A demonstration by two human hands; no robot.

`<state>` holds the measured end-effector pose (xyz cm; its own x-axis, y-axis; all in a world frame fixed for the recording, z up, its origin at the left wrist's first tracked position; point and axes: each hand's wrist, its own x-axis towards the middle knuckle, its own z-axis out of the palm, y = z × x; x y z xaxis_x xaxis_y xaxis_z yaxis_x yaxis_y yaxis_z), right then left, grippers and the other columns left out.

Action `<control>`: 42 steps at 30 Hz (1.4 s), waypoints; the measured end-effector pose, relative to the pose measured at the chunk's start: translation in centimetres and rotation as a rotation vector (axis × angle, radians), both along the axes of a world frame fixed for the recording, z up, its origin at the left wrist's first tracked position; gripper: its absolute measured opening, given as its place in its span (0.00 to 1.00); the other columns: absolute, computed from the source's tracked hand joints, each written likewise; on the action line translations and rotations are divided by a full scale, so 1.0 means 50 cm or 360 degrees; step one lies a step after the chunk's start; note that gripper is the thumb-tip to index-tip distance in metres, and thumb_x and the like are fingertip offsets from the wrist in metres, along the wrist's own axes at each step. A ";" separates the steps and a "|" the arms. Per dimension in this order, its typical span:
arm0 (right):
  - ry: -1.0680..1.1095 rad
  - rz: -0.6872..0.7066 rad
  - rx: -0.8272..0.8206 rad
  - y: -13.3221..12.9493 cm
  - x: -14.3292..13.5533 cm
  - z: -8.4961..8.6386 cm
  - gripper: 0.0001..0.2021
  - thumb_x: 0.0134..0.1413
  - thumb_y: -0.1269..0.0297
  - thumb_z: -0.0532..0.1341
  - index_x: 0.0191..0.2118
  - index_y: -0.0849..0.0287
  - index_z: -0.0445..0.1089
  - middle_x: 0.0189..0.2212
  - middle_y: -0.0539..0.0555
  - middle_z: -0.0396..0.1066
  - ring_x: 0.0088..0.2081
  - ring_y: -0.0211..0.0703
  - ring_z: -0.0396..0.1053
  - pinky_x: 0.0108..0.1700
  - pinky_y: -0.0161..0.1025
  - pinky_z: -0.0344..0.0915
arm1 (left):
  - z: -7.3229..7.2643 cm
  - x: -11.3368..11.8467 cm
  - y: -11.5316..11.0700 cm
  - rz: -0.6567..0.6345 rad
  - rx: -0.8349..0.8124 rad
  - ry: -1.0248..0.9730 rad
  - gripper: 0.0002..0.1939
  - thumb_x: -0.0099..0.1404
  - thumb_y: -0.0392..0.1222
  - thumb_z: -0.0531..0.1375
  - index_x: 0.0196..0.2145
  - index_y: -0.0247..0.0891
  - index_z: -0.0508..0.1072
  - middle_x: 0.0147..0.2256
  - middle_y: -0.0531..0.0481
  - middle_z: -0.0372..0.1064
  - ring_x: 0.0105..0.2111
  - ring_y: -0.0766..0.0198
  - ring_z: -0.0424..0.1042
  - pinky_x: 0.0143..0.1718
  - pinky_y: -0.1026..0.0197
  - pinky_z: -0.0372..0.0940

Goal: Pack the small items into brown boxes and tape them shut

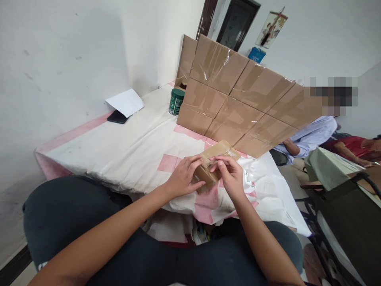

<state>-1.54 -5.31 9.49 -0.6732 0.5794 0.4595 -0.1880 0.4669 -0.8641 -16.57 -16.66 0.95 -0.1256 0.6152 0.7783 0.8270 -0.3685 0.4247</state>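
A small brown cardboard box (222,148) lies on the cloth-covered table in front of me, with shiny clear tape (228,153) on its top. My left hand (187,174) grips the box's left end, thumb at the near side and fingers over the top. Above the box, my right hand (228,171) is closed in a pinch, seemingly on a strip of the clear tape; the fingertips partly hide it. A white plastic tape dispenser (249,181) sits just right of my right hand.
Behind the small box stands a wall of stacked, taped cardboard boxes (238,103). A green canister (176,101) is at its left. White paper (126,102) rests over a dark flat object (117,116). Other people sit to the right, one in a light shirt (315,133), near a dark chair (348,222).
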 end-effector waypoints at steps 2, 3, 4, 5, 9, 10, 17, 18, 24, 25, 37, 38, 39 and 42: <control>0.0007 -0.0027 0.0001 0.000 0.000 0.002 0.08 0.66 0.56 0.63 0.43 0.53 0.74 0.41 0.54 0.81 0.27 0.37 0.76 0.37 0.39 0.74 | 0.000 0.000 0.001 -0.0002 0.0001 -0.0004 0.39 0.65 0.52 0.65 0.66 0.42 0.51 0.61 0.33 0.59 0.61 0.44 0.64 0.59 0.39 0.65; 0.0008 -0.0041 0.0000 0.000 0.001 0.002 0.08 0.66 0.56 0.63 0.43 0.54 0.73 0.42 0.54 0.81 0.27 0.37 0.76 0.37 0.39 0.75 | -0.001 0.000 0.001 -0.0002 0.0001 -0.0005 0.40 0.65 0.52 0.65 0.66 0.42 0.50 0.61 0.33 0.59 0.61 0.44 0.64 0.59 0.39 0.65; 0.0006 -0.0049 -0.0001 0.000 0.001 0.002 0.08 0.66 0.56 0.63 0.43 0.54 0.73 0.42 0.54 0.81 0.27 0.38 0.77 0.37 0.39 0.75 | -0.001 0.000 0.002 -0.0002 0.0000 -0.0006 0.41 0.65 0.51 0.66 0.66 0.41 0.50 0.61 0.33 0.59 0.61 0.44 0.63 0.60 0.39 0.65; 0.0003 -0.0052 -0.0001 0.000 0.001 0.001 0.08 0.66 0.56 0.63 0.43 0.54 0.73 0.42 0.54 0.81 0.28 0.38 0.77 0.37 0.40 0.75 | -0.002 0.000 0.002 0.0000 0.0000 -0.0006 0.41 0.65 0.51 0.66 0.67 0.41 0.49 0.61 0.32 0.59 0.61 0.43 0.63 0.60 0.39 0.65; -0.0007 -0.0024 0.0036 0.002 0.000 -0.005 0.08 0.66 0.56 0.63 0.43 0.54 0.73 0.42 0.55 0.81 0.32 0.41 0.79 0.40 0.41 0.77 | -0.003 0.000 0.003 0.0006 -0.0001 0.0004 0.44 0.65 0.52 0.65 0.69 0.41 0.45 0.62 0.32 0.59 0.61 0.42 0.63 0.59 0.38 0.65; -0.0017 -0.0021 0.0056 0.003 0.000 -0.007 0.08 0.66 0.57 0.63 0.43 0.54 0.73 0.42 0.55 0.81 0.33 0.41 0.80 0.40 0.41 0.77 | -0.004 0.000 0.003 0.0007 0.0000 0.0005 0.45 0.65 0.52 0.65 0.69 0.42 0.44 0.62 0.32 0.59 0.61 0.42 0.63 0.59 0.37 0.65; -0.0113 -0.0051 0.0316 0.007 0.005 -0.018 0.07 0.66 0.58 0.62 0.43 0.53 0.75 0.40 0.55 0.81 0.36 0.44 0.80 0.43 0.43 0.78 | -0.001 -0.002 0.003 0.0001 0.0004 0.0016 0.45 0.65 0.54 0.65 0.69 0.42 0.44 0.62 0.32 0.59 0.62 0.42 0.63 0.59 0.37 0.65; -0.0119 -0.0054 0.0365 0.007 0.006 -0.019 0.06 0.67 0.59 0.62 0.44 0.52 0.75 0.41 0.54 0.81 0.36 0.43 0.79 0.44 0.43 0.77 | 0.000 -0.003 0.003 0.0002 0.0007 0.0019 0.45 0.65 0.54 0.65 0.69 0.42 0.45 0.61 0.32 0.59 0.61 0.42 0.63 0.59 0.37 0.65; -0.0127 -0.0025 0.0607 0.010 0.012 -0.020 0.07 0.67 0.67 0.61 0.45 0.51 0.75 0.41 0.53 0.81 0.36 0.41 0.79 0.41 0.40 0.77 | 0.003 -0.012 0.005 0.0012 -0.0012 0.0031 0.44 0.65 0.55 0.65 0.69 0.41 0.47 0.60 0.33 0.61 0.60 0.43 0.64 0.59 0.39 0.66; -0.0136 -0.0020 0.0632 0.011 0.014 -0.019 0.07 0.67 0.67 0.60 0.46 0.51 0.75 0.41 0.53 0.81 0.36 0.42 0.79 0.41 0.40 0.77 | 0.002 -0.013 0.005 0.0015 -0.0021 0.0034 0.44 0.65 0.56 0.65 0.69 0.41 0.47 0.60 0.33 0.61 0.60 0.43 0.64 0.59 0.39 0.67; -0.0177 0.0060 0.0597 0.014 0.024 -0.009 0.07 0.68 0.67 0.59 0.45 0.52 0.75 0.39 0.53 0.81 0.37 0.41 0.78 0.40 0.39 0.76 | 0.001 -0.016 0.002 0.0018 -0.0048 0.0071 0.42 0.66 0.56 0.63 0.68 0.41 0.48 0.60 0.34 0.61 0.61 0.45 0.63 0.59 0.41 0.66; -0.0183 0.0057 0.0598 0.014 0.024 -0.009 0.07 0.68 0.66 0.59 0.44 0.52 0.75 0.39 0.53 0.81 0.37 0.41 0.78 0.40 0.39 0.76 | 0.002 -0.016 0.002 0.0012 -0.0055 0.0075 0.40 0.66 0.56 0.63 0.68 0.41 0.50 0.60 0.34 0.61 0.61 0.46 0.64 0.59 0.42 0.65; -0.0192 0.0054 0.0601 0.015 0.024 -0.010 0.07 0.68 0.66 0.58 0.44 0.52 0.75 0.39 0.53 0.81 0.37 0.42 0.78 0.40 0.40 0.76 | 0.003 -0.016 0.001 0.0006 -0.0064 0.0080 0.39 0.67 0.56 0.63 0.67 0.42 0.51 0.60 0.35 0.61 0.60 0.46 0.64 0.60 0.42 0.65; -0.0223 0.0043 0.0622 0.017 0.025 -0.013 0.07 0.69 0.65 0.58 0.45 0.52 0.75 0.39 0.54 0.81 0.38 0.42 0.78 0.41 0.41 0.77 | 0.013 -0.018 -0.003 0.0016 -0.0128 0.0104 0.34 0.67 0.57 0.62 0.65 0.44 0.58 0.60 0.36 0.61 0.60 0.46 0.64 0.59 0.42 0.65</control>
<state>-0.27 -4.47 8.85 -0.7572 0.3609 0.5444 -0.0977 0.7615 -0.6408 -17.44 -16.78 1.59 -0.0829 0.6747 0.7334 0.8573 -0.3270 0.3977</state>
